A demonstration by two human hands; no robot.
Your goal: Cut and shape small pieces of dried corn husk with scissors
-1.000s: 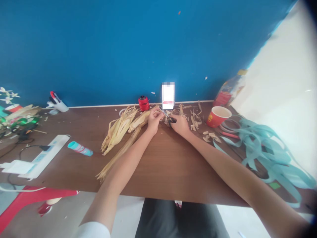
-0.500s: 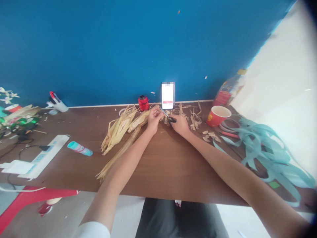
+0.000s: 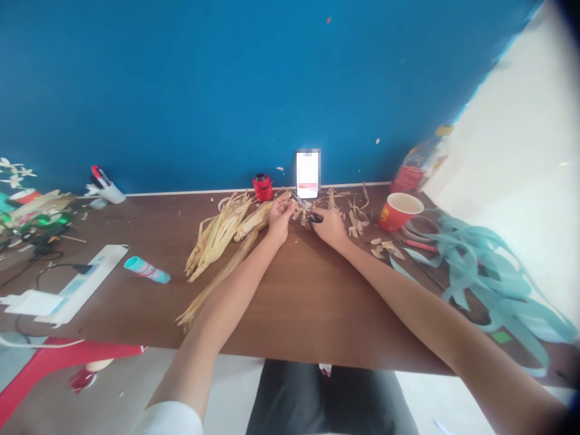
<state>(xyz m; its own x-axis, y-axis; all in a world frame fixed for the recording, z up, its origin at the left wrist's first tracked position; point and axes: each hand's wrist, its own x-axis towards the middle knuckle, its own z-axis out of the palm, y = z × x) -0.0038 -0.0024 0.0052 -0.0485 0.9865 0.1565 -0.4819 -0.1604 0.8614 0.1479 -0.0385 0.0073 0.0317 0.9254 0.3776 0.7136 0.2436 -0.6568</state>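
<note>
My left hand (image 3: 280,216) is far out over the brown table (image 3: 290,296), its fingers pinched on a small piece of dried corn husk (image 3: 299,212). My right hand (image 3: 330,227) is closed round black-handled scissors (image 3: 309,215), whose blades point at that piece. A pile of pale dried corn husks (image 3: 222,232) lies just left of my left hand, with a long strip (image 3: 212,285) trailing toward the table's front edge. Cut husk scraps (image 3: 357,222) lie scattered to the right of my hands.
A lit phone (image 3: 308,174) leans on the blue wall beside a red thread spool (image 3: 263,187). A red paper cup (image 3: 399,211), a plastic bottle (image 3: 419,162) and teal ribbon (image 3: 480,266) lie right. A teal tube (image 3: 147,270), power strip (image 3: 77,285) and pen cup (image 3: 106,190) are left.
Both hands have stayed at the same spot; the fingers shifted slightly around the husk piece and the scissors.
</note>
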